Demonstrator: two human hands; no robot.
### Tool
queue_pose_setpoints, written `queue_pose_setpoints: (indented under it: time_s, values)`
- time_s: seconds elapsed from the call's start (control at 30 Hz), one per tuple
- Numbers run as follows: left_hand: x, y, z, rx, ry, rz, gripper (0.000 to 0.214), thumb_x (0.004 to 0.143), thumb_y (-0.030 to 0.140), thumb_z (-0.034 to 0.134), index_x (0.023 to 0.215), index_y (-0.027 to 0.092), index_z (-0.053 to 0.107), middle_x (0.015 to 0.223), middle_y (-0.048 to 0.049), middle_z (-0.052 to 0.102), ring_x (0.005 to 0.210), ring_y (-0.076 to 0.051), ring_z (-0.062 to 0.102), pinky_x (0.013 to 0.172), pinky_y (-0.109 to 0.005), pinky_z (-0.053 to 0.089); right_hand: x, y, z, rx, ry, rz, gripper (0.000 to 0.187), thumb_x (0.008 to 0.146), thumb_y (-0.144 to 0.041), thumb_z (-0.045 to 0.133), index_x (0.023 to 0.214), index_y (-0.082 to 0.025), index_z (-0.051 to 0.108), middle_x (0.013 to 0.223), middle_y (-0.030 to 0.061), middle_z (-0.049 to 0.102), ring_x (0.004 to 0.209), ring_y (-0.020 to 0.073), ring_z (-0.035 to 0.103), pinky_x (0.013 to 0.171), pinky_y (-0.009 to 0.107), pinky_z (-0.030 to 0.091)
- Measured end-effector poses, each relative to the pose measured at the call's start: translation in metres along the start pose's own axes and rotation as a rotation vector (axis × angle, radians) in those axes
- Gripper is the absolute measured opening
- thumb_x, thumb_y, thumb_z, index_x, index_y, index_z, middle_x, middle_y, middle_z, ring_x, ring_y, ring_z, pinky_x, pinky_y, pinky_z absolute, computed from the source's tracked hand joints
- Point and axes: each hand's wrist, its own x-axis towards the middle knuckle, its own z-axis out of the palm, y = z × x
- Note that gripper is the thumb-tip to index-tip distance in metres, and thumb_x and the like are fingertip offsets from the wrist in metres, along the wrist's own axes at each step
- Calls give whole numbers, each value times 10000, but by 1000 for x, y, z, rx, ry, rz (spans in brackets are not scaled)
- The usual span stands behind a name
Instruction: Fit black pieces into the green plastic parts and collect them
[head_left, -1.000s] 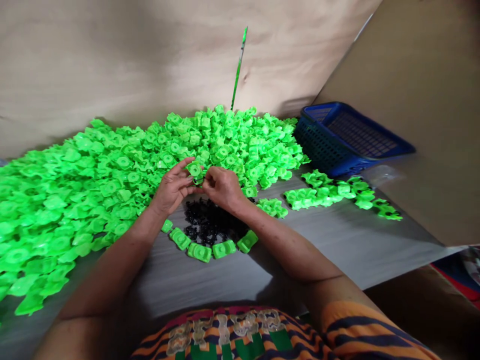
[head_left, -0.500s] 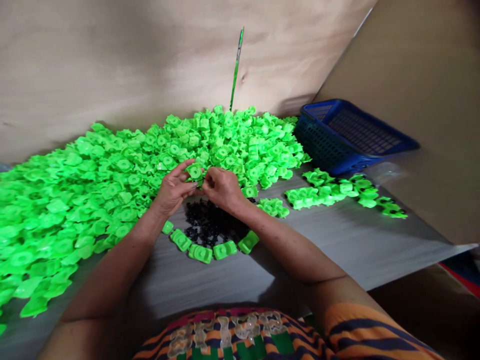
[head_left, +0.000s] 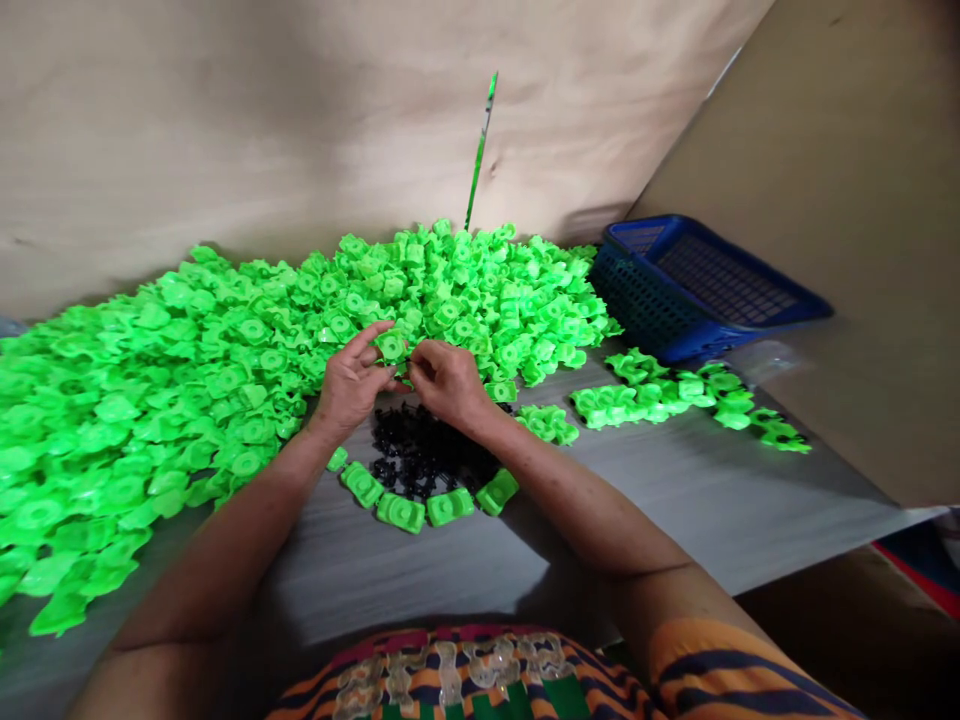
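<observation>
A brown board wall rises beyond both hands and folds round to their right. Below it lies the grey surface, bare in a wide strip to the right of the right forearm. A big heap of bright green plastic pieces covers the surface from far left of the left hand to just behind both hands. Well off to the right and further away sits a blue basket against the board. Between the basket and the right hand lies a smaller scatter of green pieces. Directly beneath the hands is a small pile of black parts, and on its near side, by the wrists, a curved row of green pieces. A thin green stick stands up behind the heap.

The left hand pinches a single green piece between thumb and fingertips, held just above the black parts. The right hand has its fingers curled and pinched tight against that piece's lower edge; what is between them I cannot tell.
</observation>
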Motion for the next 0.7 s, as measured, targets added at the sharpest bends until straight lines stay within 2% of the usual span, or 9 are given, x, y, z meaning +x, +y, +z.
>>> queue_pose_setpoints:
  time_s: [0.4, 0.7]
  values:
    - [0, -3, -1, 40, 26, 24, 619, 672, 177, 750, 1289, 206, 698, 646, 86, 517, 603, -108, 589, 652, -265, 643, 1, 2, 4, 14, -38, 11, 182, 858, -96, 522, 717, -199, 573, 711, 12, 591, 656, 148, 508, 660, 258, 340]
    - [4, -10, -6, 5, 38, -32, 625, 661, 109, 781, 1278, 182, 719, 622, 82, 519, 624, -122, 631, 723, -314, 677, 4, 3, 10, 79, -94, 65, 230, 889, -129, 511, 673, -197, 552, 641, -16, 513, 642, 134, 462, 644, 260, 311]
